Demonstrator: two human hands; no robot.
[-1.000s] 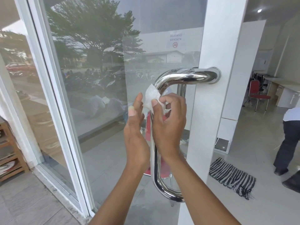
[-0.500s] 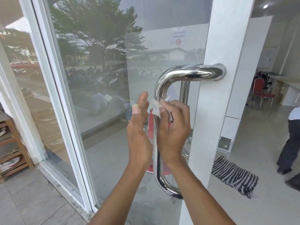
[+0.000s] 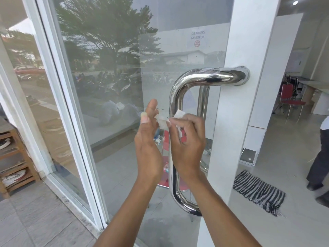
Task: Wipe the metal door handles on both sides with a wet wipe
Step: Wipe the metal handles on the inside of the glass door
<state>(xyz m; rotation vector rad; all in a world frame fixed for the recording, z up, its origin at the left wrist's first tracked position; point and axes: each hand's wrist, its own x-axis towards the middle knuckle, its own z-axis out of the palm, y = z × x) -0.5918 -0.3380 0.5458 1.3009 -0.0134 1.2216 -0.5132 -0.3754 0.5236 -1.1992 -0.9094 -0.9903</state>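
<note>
I see the glass door [image 3: 124,104] with its white frame [image 3: 236,122]. The metal handle [image 3: 173,104] is fixed on this frame; its long bar stands upright, and the top end bends to the right into the frame. My right hand [image 3: 188,145] is closed around the bar at the middle height and presses a white wipe [image 3: 164,123] on it. My left hand [image 3: 147,145] is just left of the handle, fingers open and straight, only touching the wipe's edge.
</note>
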